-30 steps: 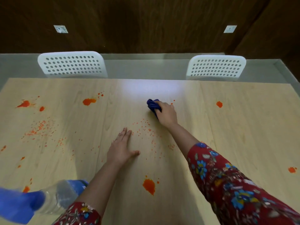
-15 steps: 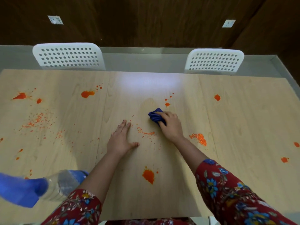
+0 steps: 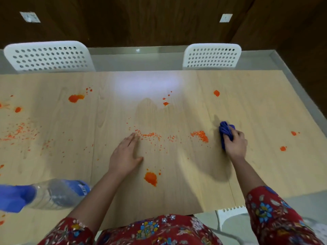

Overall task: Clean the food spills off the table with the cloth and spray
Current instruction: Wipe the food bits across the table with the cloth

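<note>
Blue crumpled cloth [image 3: 225, 129] tight in right hand [image 3: 235, 145]; left hand [image 3: 124, 154] flat on table [image 3: 177, 195].

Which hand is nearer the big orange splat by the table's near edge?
Left. The left hand lies flat just left of the splat; the right hand, gripping the cloth, is far off to its right.

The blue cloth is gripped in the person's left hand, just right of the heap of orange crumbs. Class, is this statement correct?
No. The head view shows the right hand gripping the blue cloth; the left hand lies flat on the table, holding nothing. The cloth does sit just right of the heap of orange crumbs.
</note>
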